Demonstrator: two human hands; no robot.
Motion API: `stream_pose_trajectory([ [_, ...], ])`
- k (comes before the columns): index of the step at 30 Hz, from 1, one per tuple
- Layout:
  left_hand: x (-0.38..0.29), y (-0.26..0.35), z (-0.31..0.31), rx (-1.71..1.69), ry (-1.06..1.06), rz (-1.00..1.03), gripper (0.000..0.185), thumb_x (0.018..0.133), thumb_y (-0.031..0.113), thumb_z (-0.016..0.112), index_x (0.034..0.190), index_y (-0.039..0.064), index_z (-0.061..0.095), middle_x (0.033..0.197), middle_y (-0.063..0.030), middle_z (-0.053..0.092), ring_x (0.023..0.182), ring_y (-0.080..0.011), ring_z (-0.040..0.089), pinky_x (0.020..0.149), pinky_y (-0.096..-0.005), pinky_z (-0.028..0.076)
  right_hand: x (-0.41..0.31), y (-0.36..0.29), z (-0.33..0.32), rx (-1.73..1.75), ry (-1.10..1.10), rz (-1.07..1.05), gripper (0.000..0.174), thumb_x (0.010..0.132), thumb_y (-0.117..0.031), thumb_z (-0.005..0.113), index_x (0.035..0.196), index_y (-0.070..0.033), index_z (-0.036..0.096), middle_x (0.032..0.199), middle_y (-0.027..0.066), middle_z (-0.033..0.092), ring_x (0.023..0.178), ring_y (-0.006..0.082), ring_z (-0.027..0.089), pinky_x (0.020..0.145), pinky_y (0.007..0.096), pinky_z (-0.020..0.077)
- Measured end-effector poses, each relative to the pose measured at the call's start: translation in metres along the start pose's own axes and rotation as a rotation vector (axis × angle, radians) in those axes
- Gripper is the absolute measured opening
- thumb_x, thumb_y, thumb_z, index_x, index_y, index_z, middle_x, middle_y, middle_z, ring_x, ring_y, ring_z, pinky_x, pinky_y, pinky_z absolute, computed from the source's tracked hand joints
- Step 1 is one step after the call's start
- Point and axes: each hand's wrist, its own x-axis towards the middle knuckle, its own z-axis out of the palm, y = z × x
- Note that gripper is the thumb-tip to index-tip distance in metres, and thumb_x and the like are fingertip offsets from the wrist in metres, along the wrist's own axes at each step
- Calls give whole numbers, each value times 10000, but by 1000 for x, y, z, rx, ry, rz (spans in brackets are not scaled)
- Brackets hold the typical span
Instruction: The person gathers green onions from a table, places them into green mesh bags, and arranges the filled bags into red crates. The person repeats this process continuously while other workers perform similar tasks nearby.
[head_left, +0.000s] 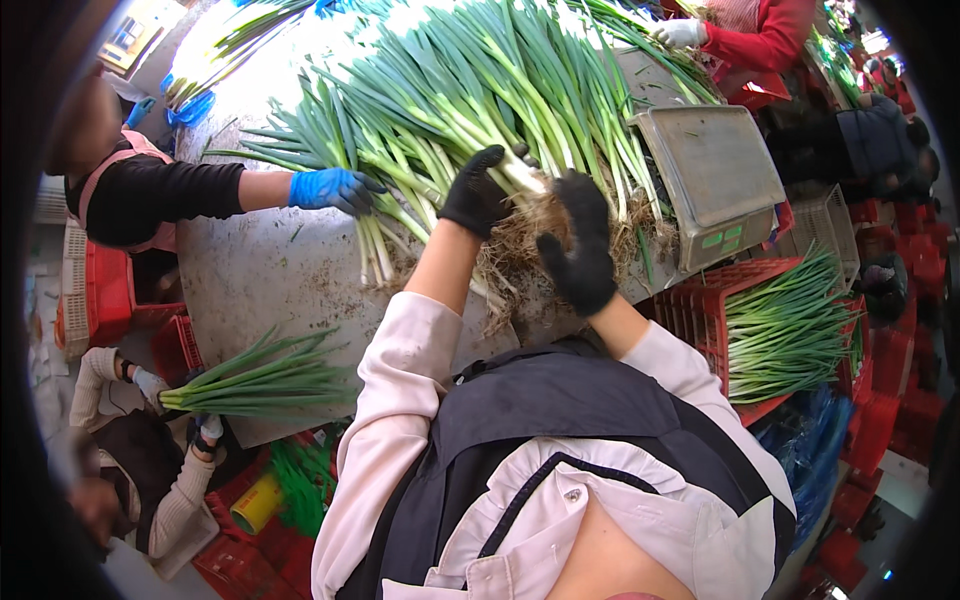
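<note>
My left hand (478, 193), in a black glove, is closed around the white stems of some green onions (517, 171), just above their roots. My right hand (581, 244), in a matching glove, is at the right of the brown root ends (546, 217), with its thumb and fingers apart; whether it touches them is not clear. A large heap of green onions (465, 82) lies on the metal table (255, 262), leaves pointing away from me and roots towards me. Short loose stalks with soil lie below my left hand.
A digital scale (712, 161) stands on the table's right side. A red crate (694, 300) of green onions (787, 330) is at my right. A co-worker's blue-gloved hand (334, 190) touches the heap from the left; another co-worker holds a bunch (255, 379) at the lower left.
</note>
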Motion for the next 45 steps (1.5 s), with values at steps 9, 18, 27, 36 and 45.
stream_pose_trajectory([
  [9,-64,24,24,315,99,145,247,861,249,637,1000,47,616,807,-88,642,707,-210,647,635,-338,549,29,10,11,1230,-35,799,581,924,-411,540,1344,-27,430,1349,148,460,1212,244,471,1016,360,378],
  [18,-137,27,-32,541,-40,33,352,815,246,628,1072,16,555,976,-130,617,872,-201,612,736,-335,515,28,31,137,1697,-833,1152,396,884,-196,600,1209,19,527,1012,150,640,869,230,638,747,350,545],
  [27,-192,47,-34,696,88,78,296,789,130,680,1017,-8,550,816,-91,610,666,-230,636,602,-327,539,31,-34,152,2048,-761,1113,366,949,-144,505,1282,-7,440,1153,174,588,1081,270,577,970,378,462],
  [36,-368,47,-44,1465,246,25,944,729,73,718,1457,24,120,1339,-181,436,1187,-267,466,986,-362,388,58,-97,176,2228,-255,486,687,857,-581,506,1312,-70,441,1245,180,528,1074,372,554,944,581,428],
  [45,-354,5,-23,1444,60,-84,783,741,71,731,1390,3,299,1249,-131,520,1100,-202,501,912,-343,425,120,-26,20,2018,-258,66,1037,724,-734,554,1482,-160,141,1514,161,186,1368,416,204,1071,646,188],
])
